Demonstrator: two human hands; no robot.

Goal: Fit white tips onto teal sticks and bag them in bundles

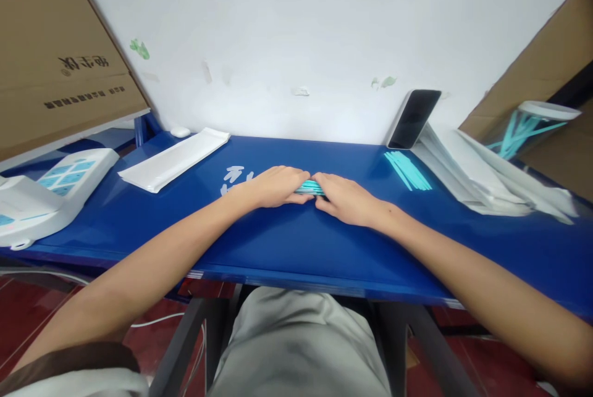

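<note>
The sleeve [86,359] is cropped; both hands [280,186] [347,198] partly hide teal strips [309,187].

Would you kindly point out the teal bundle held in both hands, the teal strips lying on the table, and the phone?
Teal bundle [309,187]: head view, on its exposed middle.
Teal strips [408,171]: head view, around the pile's middle.
Phone [414,119]: head view, on its dark screen.
</note>
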